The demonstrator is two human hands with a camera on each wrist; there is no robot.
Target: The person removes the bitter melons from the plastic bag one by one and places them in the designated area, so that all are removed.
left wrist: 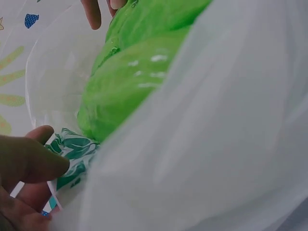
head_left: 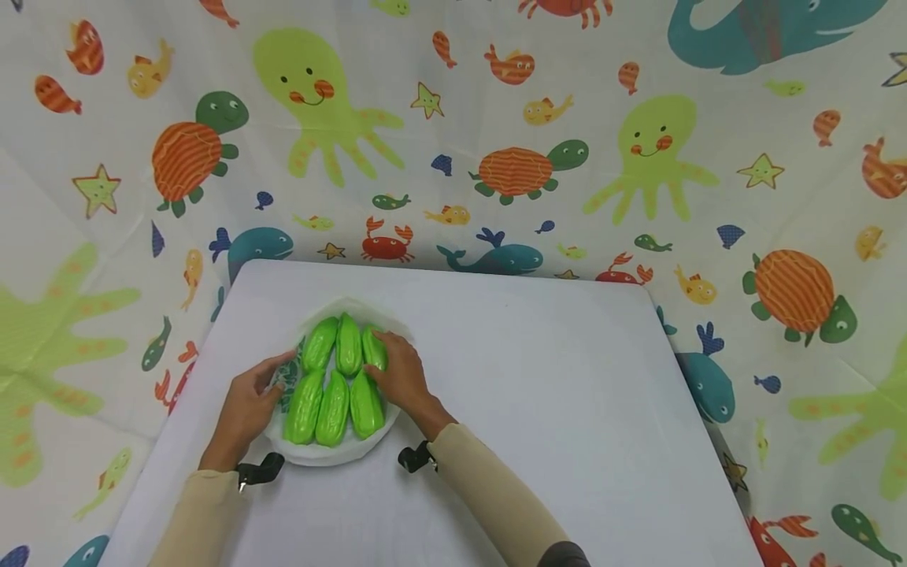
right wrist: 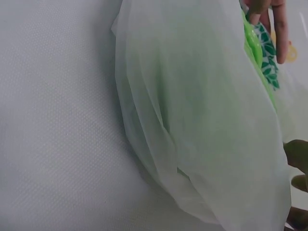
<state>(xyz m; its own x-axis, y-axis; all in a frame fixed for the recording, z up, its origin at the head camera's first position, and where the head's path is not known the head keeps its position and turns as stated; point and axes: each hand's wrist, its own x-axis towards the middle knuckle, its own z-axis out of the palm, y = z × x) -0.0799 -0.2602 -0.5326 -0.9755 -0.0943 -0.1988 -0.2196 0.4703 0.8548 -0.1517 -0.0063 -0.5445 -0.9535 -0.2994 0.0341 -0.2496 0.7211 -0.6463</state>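
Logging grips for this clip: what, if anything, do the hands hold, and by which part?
Left hand: bag, pinched by its printed left edge. Right hand: by its right side; hold unclear.

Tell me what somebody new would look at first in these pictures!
Probably the six shiny bright green things, in two rows of three inside a pale wrapping on the left side of the table. The left hand pinches the wrapping's edge; the right hand is at the upper-right green thing. Behind hangs a white cloth with colourful sea animals.
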